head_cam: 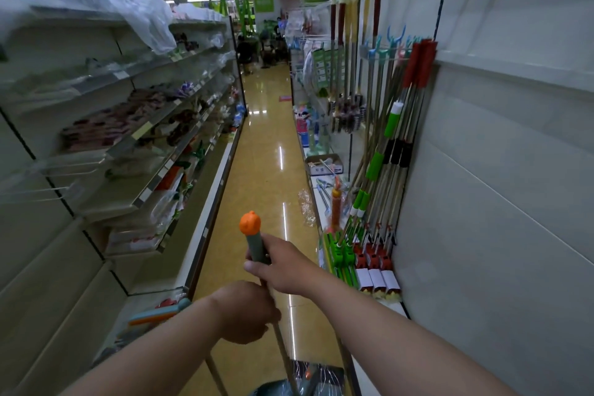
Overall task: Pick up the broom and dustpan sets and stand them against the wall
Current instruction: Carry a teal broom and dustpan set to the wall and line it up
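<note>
I hold a broom and dustpan set upright in a shop aisle. Its grey-green handle with an orange cap (pixel 250 222) rises in front of me. My right hand (pixel 279 265) grips the grey-green grip just below the cap. My left hand (pixel 247 312) is curled round the thin metal pole lower down. The dark broom head and dustpan (pixel 299 381) show at the bottom edge, partly cut off. A second thin pole (pixel 214 373) runs down to the left of it. The white wall panel (pixel 501 202) stands to the right.
Several mops and brooms with green and red grips (pixel 382 164) lean against the right wall on a low white ledge (pixel 324 202). Stocked shelves (pixel 135 138) line the left side. A glossy yellow floor (pixel 263 151) runs down the aisle. A crumpled plastic wrapper (pixel 306 206) lies by the ledge.
</note>
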The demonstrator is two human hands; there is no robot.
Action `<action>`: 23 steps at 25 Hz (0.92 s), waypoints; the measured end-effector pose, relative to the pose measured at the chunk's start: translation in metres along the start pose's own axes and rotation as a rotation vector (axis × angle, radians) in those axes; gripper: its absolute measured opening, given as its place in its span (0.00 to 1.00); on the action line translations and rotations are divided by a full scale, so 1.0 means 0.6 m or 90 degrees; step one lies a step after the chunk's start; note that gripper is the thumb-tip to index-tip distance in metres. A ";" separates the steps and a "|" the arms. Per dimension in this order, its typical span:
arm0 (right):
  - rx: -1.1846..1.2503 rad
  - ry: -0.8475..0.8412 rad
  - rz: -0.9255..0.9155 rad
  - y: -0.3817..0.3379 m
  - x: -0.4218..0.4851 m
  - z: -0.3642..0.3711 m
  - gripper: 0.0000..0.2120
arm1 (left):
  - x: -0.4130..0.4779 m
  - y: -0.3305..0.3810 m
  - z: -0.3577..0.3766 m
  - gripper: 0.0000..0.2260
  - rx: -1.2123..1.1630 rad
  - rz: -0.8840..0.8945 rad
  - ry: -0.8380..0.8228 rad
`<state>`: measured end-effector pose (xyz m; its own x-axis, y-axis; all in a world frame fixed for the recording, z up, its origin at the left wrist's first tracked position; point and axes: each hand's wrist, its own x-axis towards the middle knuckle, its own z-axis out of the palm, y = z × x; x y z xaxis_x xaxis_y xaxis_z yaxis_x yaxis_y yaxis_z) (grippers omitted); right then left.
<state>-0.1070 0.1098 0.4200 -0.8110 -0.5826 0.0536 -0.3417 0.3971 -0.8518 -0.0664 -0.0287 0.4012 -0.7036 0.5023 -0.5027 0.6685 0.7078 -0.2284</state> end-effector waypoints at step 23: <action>0.059 -0.020 0.038 0.006 0.006 0.059 0.10 | -0.078 -0.116 0.257 0.38 -0.253 -0.500 0.097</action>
<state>-0.0944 0.0839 0.3989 -0.8124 -0.5830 -0.0137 -0.2466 0.3646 -0.8979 -0.0425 -0.1781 0.3120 -0.9667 -0.1597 -0.1998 -0.1331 0.9811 -0.1402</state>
